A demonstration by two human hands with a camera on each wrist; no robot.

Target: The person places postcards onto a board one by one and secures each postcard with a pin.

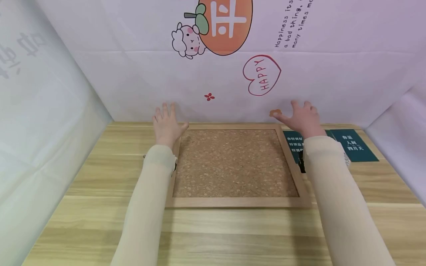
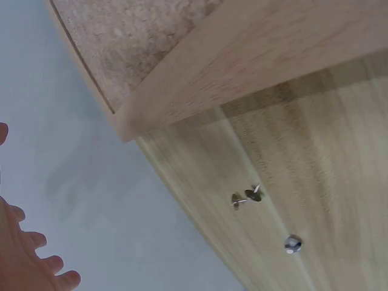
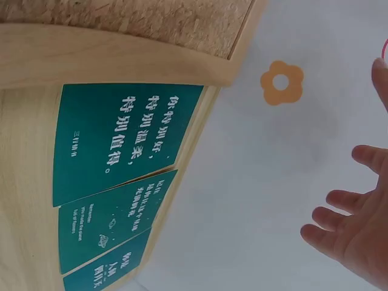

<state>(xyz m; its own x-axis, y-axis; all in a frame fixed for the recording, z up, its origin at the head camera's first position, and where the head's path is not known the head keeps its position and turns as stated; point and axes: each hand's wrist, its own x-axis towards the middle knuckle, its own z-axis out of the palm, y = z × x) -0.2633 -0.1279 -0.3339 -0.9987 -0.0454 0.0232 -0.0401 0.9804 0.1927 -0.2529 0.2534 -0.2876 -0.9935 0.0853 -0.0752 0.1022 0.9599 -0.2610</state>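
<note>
A wood-framed cork board [image 1: 234, 164] lies flat on the table between the two forearms. My left hand [image 1: 166, 125] is spread near its far left corner, with fingers straight and nothing held. Near the far right corner, my right hand [image 1: 303, 117] is likewise spread and holds nothing. Beside the board's left side, the left wrist view shows metal thumbtacks [image 2: 253, 194] on the tabletop, two close together and one apart. Green cards [image 3: 124, 142] with white writing lie in a row along the board's right side, partly covered by the right sleeve in the head view.
The wooden table [image 1: 233, 236] ends at a white printed cloth backdrop [image 1: 139, 81] just behind the hands. More white cloth hangs at the left [image 1: 43, 111] and right sides. An orange flower print [image 3: 282, 82] shows on the backdrop.
</note>
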